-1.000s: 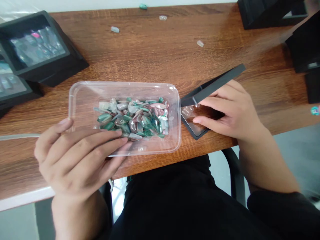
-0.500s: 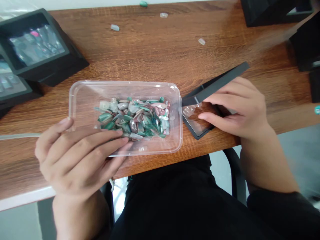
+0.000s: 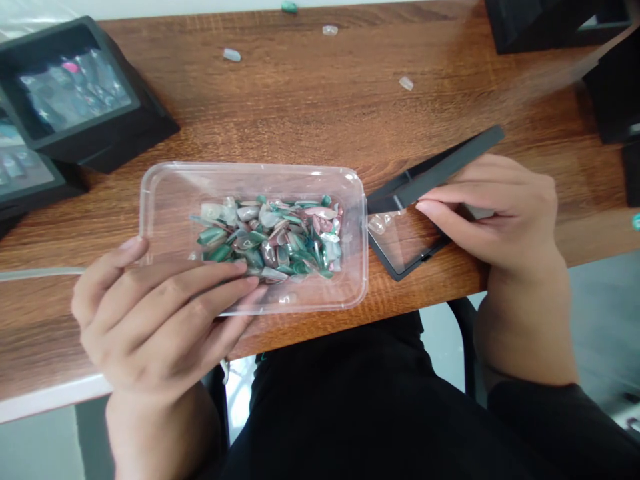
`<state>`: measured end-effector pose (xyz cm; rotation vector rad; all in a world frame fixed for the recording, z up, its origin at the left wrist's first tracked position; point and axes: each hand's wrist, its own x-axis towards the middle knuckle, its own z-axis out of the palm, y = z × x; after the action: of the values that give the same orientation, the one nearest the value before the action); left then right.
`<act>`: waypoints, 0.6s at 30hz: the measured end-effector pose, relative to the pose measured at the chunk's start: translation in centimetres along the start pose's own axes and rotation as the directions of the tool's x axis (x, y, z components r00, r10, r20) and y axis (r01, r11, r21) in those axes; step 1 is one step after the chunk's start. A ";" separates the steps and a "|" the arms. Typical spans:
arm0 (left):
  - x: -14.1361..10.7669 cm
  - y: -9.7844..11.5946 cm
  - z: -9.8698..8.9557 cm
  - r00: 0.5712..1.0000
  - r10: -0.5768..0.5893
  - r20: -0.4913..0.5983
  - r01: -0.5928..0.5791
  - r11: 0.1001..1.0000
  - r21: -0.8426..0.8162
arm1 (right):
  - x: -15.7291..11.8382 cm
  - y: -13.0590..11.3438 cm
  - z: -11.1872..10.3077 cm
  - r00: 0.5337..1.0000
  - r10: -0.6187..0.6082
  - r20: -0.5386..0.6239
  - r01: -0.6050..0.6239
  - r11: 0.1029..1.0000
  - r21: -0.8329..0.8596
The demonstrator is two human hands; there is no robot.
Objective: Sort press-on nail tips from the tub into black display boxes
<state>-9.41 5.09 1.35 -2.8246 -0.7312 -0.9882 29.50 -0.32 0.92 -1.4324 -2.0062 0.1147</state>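
A clear plastic container (image 3: 255,172) holds a pile of green, pink and clear nail tips (image 3: 280,240). My left hand (image 3: 165,307) is closed on its near left edge, thumb below the rim, with fingertips over the nail tips. My right hand (image 3: 500,213) pinches the raised part of a small black box (image 3: 450,170) between thumb and fingers. The box stands open against the container's right side. Its lower part has a clear window (image 3: 403,247) and lies on the table. A few clear nail tips (image 3: 383,223) show between the two parts.
Black display boxes with nail tips stand at the left (image 3: 135,113), and more black boxes (image 3: 555,27) at the upper right. Loose nail tips (image 3: 232,55) lie on the wooden table (image 3: 300,120) beyond the container. A pale cable (image 3: 40,274) runs in from the left.
My right hand has shifted slightly right, its thumb moving up to the edge of the raised black part. My left hand stays on the container.
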 end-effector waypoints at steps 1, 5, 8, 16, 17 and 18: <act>0.0 0.0 0.0 1.000 0.008 -0.009 -0.008 1.000 0.002 | 0.0 0.0 0.0 1.000 0.003 -0.002 -0.002 1.000 0.012; 0.2 0.0 0.2 1.000 0.010 -0.022 -0.009 1.000 0.014 | 0.0 -0.2 -0.2 1.000 0.017 -0.001 -0.017 0.998 0.054; 0.1 0.1 0.2 0.999 0.028 -0.031 -0.026 0.998 0.055 | -0.1 -0.2 -0.4 0.999 0.050 -0.010 -0.049 0.998 0.049; -0.5 0.9 0.0 1.000 0.008 0.001 -0.009 0.981 0.193 | -0.5 -0.7 -0.7 0.979 0.154 -0.136 -0.152 0.988 0.026; -0.6 1.1 0.0 1.000 -0.012 0.007 0.010 0.980 0.199 | -0.7 -0.6 -0.7 0.971 0.170 -0.168 -0.167 0.986 0.031; -0.6 1.3 -0.1 0.999 -0.037 0.014 0.034 0.979 0.202 | -0.8 -0.5 -0.8 0.962 0.187 -0.200 -0.184 0.982 0.035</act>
<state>-9.29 3.65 1.23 -2.6571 -0.8355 -0.8418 29.69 -1.47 1.35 -1.5553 -1.7020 0.0627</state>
